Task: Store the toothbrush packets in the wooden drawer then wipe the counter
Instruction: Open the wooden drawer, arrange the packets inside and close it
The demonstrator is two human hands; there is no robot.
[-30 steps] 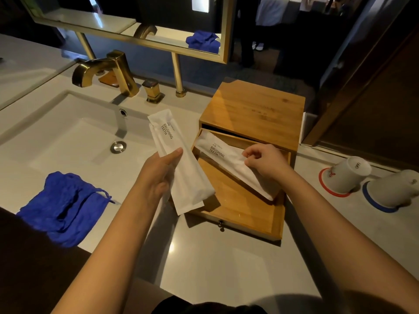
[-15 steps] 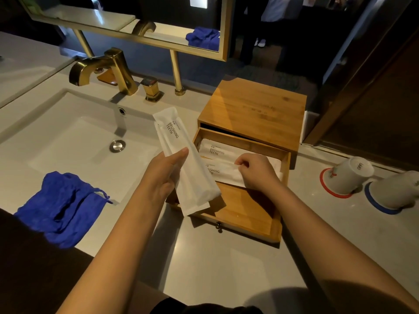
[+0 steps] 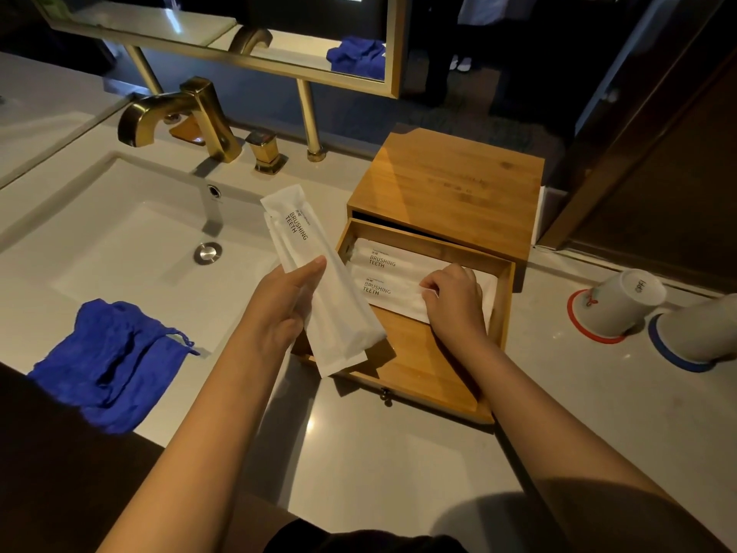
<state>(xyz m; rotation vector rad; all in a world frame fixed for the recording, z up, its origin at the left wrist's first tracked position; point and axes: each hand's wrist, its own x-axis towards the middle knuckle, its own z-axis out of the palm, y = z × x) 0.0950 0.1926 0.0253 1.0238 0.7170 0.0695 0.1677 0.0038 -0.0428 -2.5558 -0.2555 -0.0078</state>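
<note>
Storing step, and we're right in the middle of it. Two packets (image 3: pixel 393 273) lie flat at the back of the wooden drawer (image 3: pixel 418 369), side by side, print facing up. The right hand (image 3: pixel 454 301) is down on the nearer packet (image 3: pixel 399 299), its fingers (image 3: pixel 432 287) curled in tight on the packet's right half. Pinching or just pressing, I can't tell from here.

The left hand (image 3: pixel 279 317) hovers over the drawer's left front corner with a stack of toothbrush packets (image 3: pixel 323 289), tilted, top end aimed back over the sink. The thumb lies across the front and the fingers wrap behind, a firm, narrow hold. There are at least two packets in that stack, and the overlapping edges hide any more.

Next move, I'd judge: the right hand lets go, takes one off the stack and lays it on the bare wood in front of the two. That calls for keeping each one parallel to the rest so they all fit flat. After that the drawer has to be pushed in.

The blue cloth (image 3: pixel 111 365) lies crumpled on the tabletop (image 3: pixel 379 464) by the sink's front edge, so wiping hasn't begun.
</note>
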